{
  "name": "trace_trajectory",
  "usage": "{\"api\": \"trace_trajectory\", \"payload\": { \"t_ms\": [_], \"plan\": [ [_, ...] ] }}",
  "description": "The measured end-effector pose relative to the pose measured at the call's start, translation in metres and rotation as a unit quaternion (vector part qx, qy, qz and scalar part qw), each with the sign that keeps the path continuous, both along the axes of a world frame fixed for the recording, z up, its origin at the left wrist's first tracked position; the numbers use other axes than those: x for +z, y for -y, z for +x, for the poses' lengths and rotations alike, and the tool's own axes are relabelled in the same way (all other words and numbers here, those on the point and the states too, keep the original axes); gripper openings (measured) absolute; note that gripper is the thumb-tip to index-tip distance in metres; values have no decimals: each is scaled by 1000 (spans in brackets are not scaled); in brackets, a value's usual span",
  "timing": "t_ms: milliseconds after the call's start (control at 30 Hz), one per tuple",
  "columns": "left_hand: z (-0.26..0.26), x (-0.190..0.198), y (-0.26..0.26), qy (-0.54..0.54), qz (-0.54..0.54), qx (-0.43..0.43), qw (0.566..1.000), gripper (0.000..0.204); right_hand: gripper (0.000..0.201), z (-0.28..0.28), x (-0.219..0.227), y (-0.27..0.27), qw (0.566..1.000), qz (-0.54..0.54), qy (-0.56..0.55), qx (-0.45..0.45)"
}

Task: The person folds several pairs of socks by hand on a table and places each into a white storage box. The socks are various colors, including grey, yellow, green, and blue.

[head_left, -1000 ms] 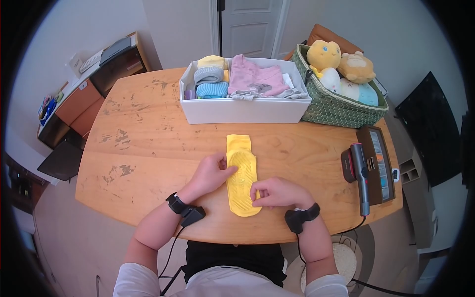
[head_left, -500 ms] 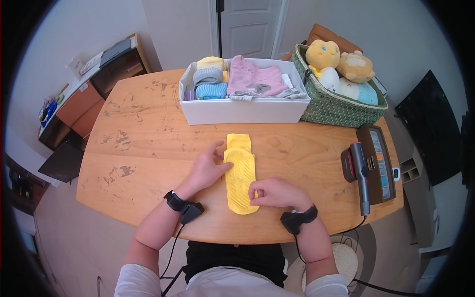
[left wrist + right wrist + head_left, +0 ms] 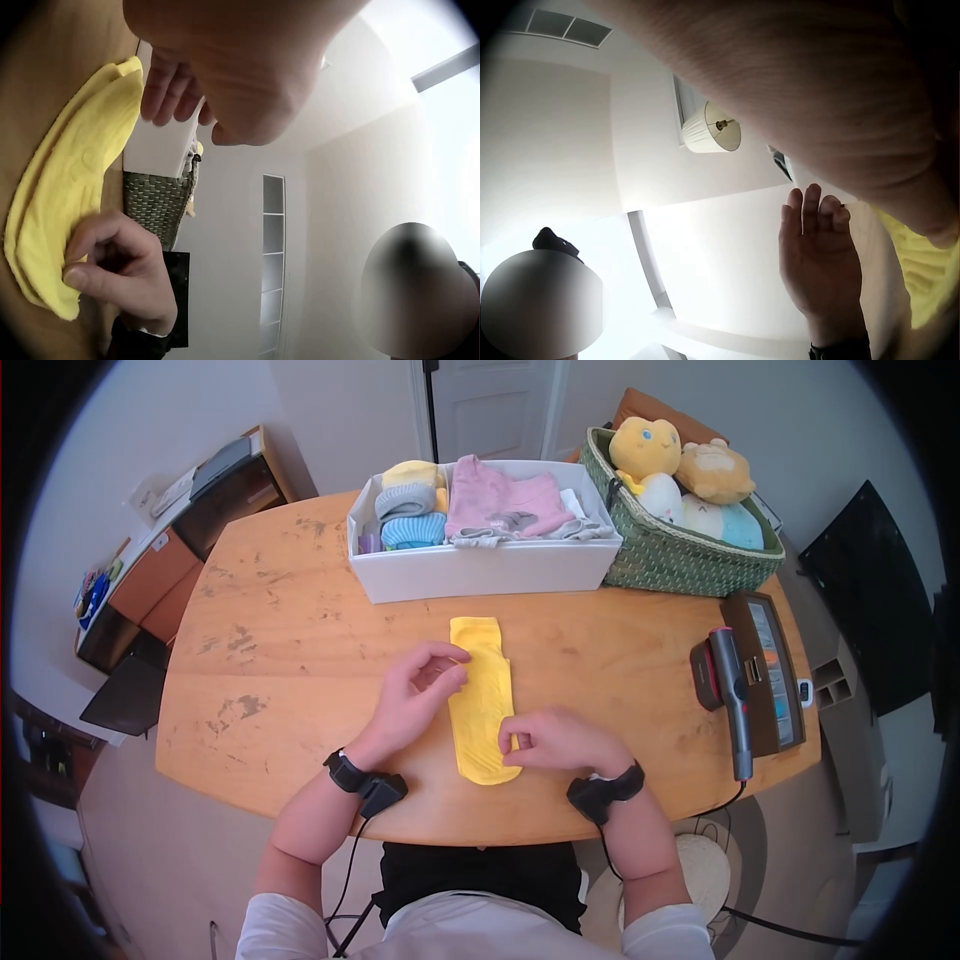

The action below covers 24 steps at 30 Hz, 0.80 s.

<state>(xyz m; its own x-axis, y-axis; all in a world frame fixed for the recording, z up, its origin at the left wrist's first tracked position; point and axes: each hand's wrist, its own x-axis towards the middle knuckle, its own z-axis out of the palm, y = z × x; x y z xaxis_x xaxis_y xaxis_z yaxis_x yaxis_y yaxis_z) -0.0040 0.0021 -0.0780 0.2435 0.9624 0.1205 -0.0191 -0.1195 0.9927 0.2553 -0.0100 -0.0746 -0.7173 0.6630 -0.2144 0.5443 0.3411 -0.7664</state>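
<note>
Two yellow socks [image 3: 479, 705] lie on the wooden table, one over the other with cuffs away from the person; the left wrist view shows both layers of the socks [image 3: 75, 161]. My left hand [image 3: 413, 695] hovers at their upper left side, fingers loosely bent and thumb apart, holding nothing. Along the lower right edge is my right hand [image 3: 560, 740], index finger bent and thumb spread from it. In the left wrist view, fingertips of the right hand [image 3: 124, 266] rest over the sock's edge with yellow fabric showing between them.
A white box [image 3: 490, 570] behind the socks holds rolled socks and a pink garment [image 3: 510, 500]. Beside it stands a green woven basket [image 3: 690, 560] of plush toys. At right lie a corded styling tool [image 3: 735, 700] and a brown case [image 3: 770, 670].
My left hand has lifted off the socks' left edge and turned with its fingers near the cuffs. The upper sock now reaches further toward the cuff end. My right hand's fingertips have parted slightly.
</note>
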Motion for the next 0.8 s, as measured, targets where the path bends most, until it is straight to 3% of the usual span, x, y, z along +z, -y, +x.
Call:
{"api": "trace_trajectory", "payload": {
  "t_ms": [33, 100, 300, 533, 633, 800],
  "plan": [
    [2, 2, 1, 0, -5, -1, 1000, 22, 15, 0, -1, -1, 1000, 6, -1, 2],
    [6, 4, -2, -15, -171, -142, 975, 31, 14, -2, 6, -1, 1000, -5, 17, 1],
    [3, -16, -25, 40, -177, -95, 979, 37, 14, -5, 8, 2, 1000, 8, 4, -24],
    [-9, -21, -40, 3, -111, -25, 994, 36, 13, -11, 9, -2, 993, 55, -55, -90],
    [-11, -26, -42, 9, -111, -28, 993, 36, 12, -14, 5, -1, 985, 112, -121, -51],
    [-10, -27, -42, 24, -112, -26, 993, 34, 11, -19, 3, 1, 991, 104, -77, -44]
  ]
}}
